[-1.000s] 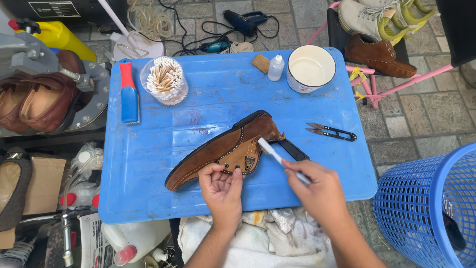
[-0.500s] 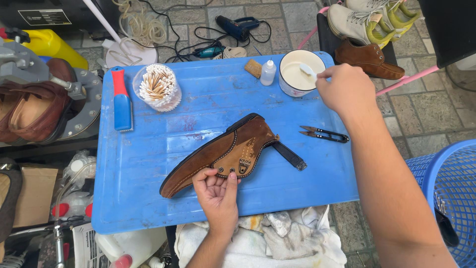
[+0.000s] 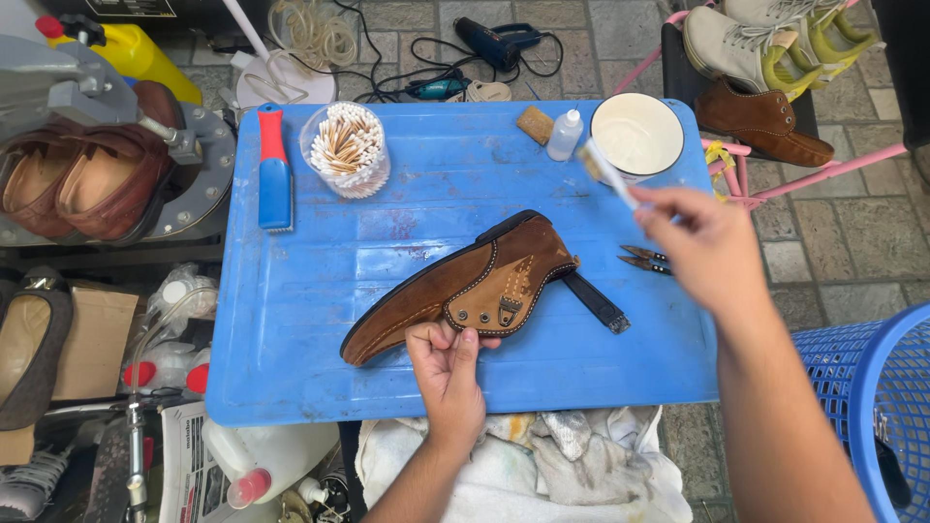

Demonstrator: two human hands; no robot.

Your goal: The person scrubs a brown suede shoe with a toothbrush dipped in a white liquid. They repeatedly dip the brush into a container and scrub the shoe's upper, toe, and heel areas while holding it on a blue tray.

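The right hand [image 3: 702, 247] pinches a small white brush [image 3: 605, 172], raised and blurred, just beside the white bowl [image 3: 636, 134]. The left hand [image 3: 448, 373] has its grip closed on the near edge of the brown suede shoe [image 3: 465, 286], pressing it to the blue table [image 3: 320, 329]. The shoe's long axis runs diagonally, toe near-left, heel far-right. It lies left of and below the brush, nearer the left hand. Small snips [image 3: 644, 260] lie between shoe and right hand.

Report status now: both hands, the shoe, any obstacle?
Left hand pins brown suede shoe on blue table. Right hand holds white brush, raised. Nothing between.
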